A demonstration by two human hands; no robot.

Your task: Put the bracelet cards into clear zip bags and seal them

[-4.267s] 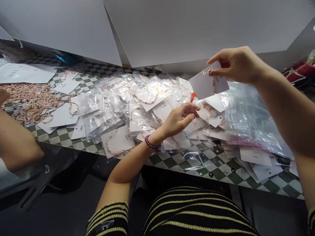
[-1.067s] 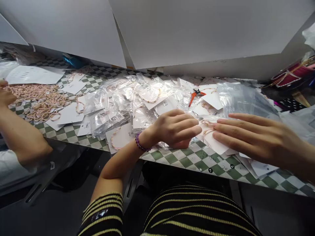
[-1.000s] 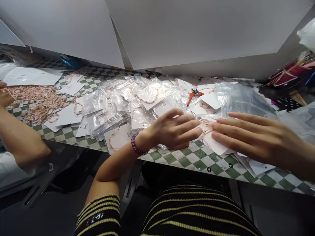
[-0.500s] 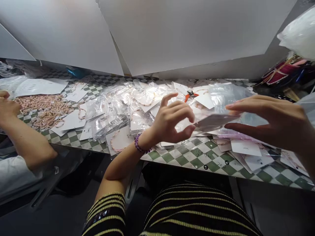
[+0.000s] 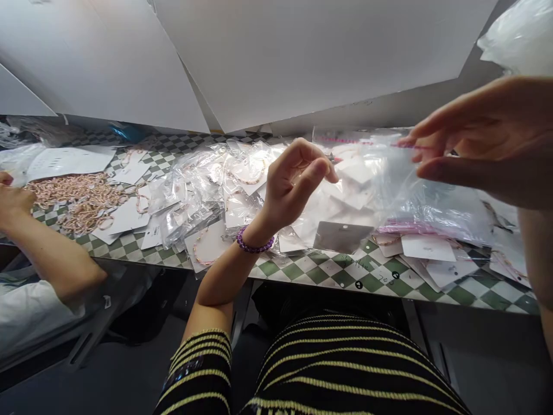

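Between the hands (image 5: 290, 187) (image 5: 488, 141), a bag (image 5: 360, 173) (pink-edged).

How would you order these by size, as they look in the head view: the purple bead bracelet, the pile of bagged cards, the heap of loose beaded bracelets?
1. Pile of bagged cards
2. Heap of loose beaded bracelets
3. Purple bead bracelet, clearly the smallest

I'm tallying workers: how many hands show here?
3: the wearer's left hand near centre, right hand at right, a co-worker's hand at far left, where another may be hidden.
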